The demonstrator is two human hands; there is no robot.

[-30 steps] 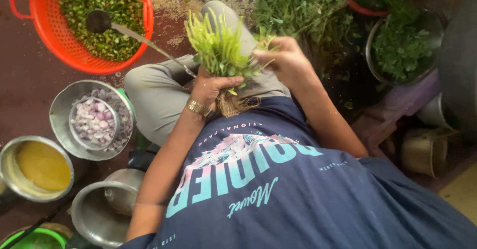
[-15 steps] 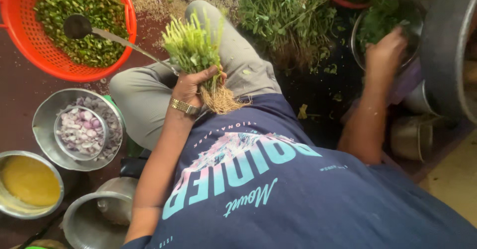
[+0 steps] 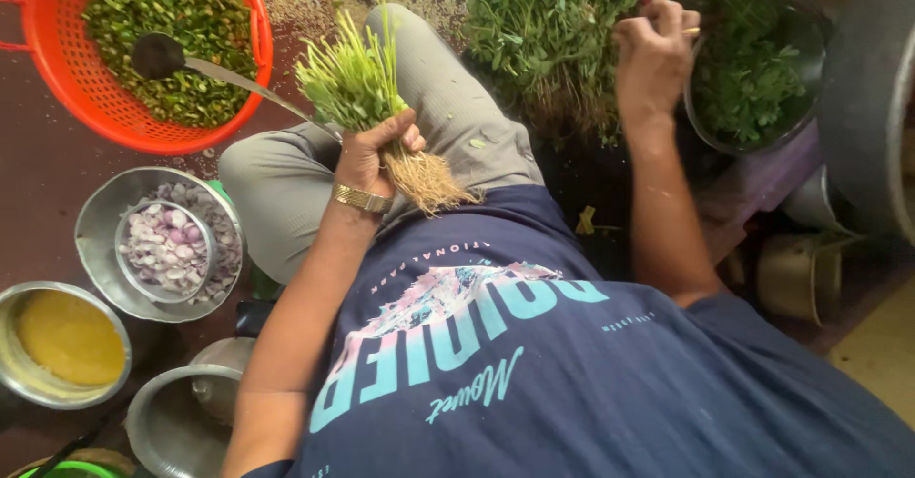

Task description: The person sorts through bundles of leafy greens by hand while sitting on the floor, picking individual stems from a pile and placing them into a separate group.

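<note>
The left hand (image 3: 374, 154) is clenched around a bunch of rooted greens (image 3: 357, 87), roots trailing below the fist, while the right hand (image 3: 653, 54), fingers curled, rests on the heap of leafy herbs (image 3: 543, 20) and pinches a thin stalk.

Green herb bunch (image 3: 357, 87) — roots down — gripped upright.

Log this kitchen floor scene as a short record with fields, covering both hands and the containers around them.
left hand: grips bunch of greens, roots hanging below fist
right hand: reaching into pile of leafy greens, beside steel bowl of leaves
orange colander: chopped greens, a ladle in it
steel bowls: chopped onion, one nested in the other
steel pot: yellow liquid
</note>
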